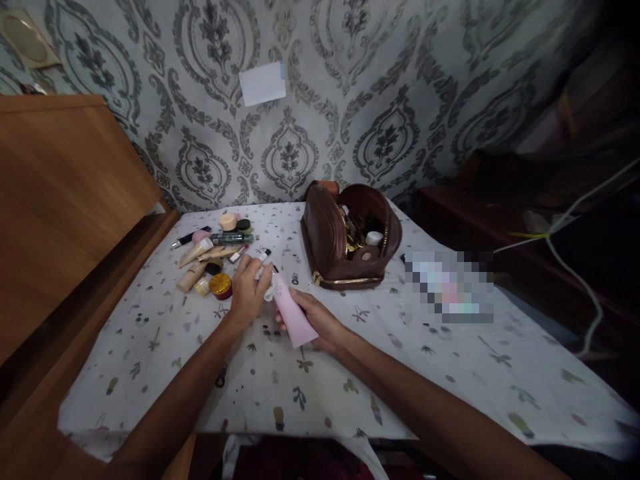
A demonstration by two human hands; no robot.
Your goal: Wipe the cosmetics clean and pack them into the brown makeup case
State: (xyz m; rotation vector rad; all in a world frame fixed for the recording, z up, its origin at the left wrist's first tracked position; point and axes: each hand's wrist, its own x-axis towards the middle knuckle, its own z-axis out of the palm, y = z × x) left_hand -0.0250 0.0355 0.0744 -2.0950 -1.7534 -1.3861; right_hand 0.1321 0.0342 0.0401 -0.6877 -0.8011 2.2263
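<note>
A pink squeeze tube is held in my right hand, fingers wrapped round it, its narrow end tilted up toward my left hand. Close to that end, my left hand has its fingers bent and pinched together. Something small and whitish shows between the fingers and the tube; I cannot make out what it is. A small white stick with a dark tip shows just beyond my left fingers. Left of that hand lies a jar with a gold lid.
Several cosmetics lie at the left: a beige tube, a green bottle, a peach-lidded jar. A brown bag stands unzipped with items inside. A pixelated flat object lies right. A wooden cabinet borders the left.
</note>
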